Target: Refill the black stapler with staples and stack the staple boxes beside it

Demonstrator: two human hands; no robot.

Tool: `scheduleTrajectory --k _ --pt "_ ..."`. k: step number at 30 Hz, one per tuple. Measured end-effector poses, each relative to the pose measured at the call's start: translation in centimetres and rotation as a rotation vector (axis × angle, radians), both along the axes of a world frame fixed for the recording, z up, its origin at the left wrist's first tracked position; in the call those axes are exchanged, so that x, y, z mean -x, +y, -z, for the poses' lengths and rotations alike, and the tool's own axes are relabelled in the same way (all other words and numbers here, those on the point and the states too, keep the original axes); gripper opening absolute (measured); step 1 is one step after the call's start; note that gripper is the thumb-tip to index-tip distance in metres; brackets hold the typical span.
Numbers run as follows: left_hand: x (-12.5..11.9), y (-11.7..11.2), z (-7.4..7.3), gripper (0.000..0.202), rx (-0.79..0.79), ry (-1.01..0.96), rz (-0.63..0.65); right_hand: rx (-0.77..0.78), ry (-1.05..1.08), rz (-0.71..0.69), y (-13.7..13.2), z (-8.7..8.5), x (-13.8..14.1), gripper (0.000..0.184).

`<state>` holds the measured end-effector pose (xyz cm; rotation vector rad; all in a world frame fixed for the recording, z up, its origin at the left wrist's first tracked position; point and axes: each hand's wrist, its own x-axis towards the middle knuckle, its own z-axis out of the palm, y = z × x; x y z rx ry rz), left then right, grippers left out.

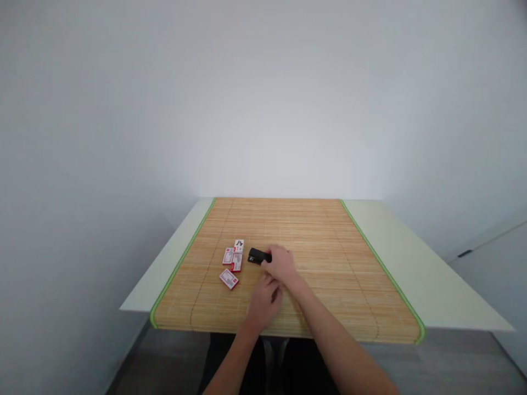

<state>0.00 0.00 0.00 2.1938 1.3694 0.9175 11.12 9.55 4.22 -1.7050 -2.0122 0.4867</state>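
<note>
A black stapler point(259, 256) rests on the bamboo mat, its front end pointing left. My right hand point(280, 264) is closed around the other end, which its fingers cover. Just below and nearer to me, my left hand point(263, 302) has its fingers curled in close to the right hand. A small dark spot shows by the left fingers, but what they hold, if anything, is hidden. Left of the stapler lie several small red-and-white staple boxes point(229, 278); one box point(239, 246) at the back shows a dark picture on its face.
The bamboo mat point(313, 230) has green edging and runs across a white table point(444, 291). Its front edge reaches the table's near side, above my legs. A pale wall point(288, 109) stands behind the table, with walls to the left and right.
</note>
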Motion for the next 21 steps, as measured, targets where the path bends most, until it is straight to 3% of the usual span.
scheduleTrajectory --k 5,8,17,21 --pt "-0.5 -0.5 -1.3 0.029 -0.089 0.063 -0.281 -0.027 0.048 -0.083 0.0 0.0 -7.0 0.024" --pt "-1.3 -0.4 -1.2 0.040 -0.110 0.195 -0.332 -0.043 0.072 -0.143 -0.2 0.1 -9.6 0.028" --pt "-3.7 -0.5 -1.0 0.056 -0.096 0.360 -0.329 -0.057 0.120 -0.273 0.1 0.0 -11.1 0.034" --pt "-4.0 -0.6 -1.1 0.059 -0.082 0.388 -0.342 -0.024 0.022 -0.269 0.3 -0.4 -11.3 0.029"
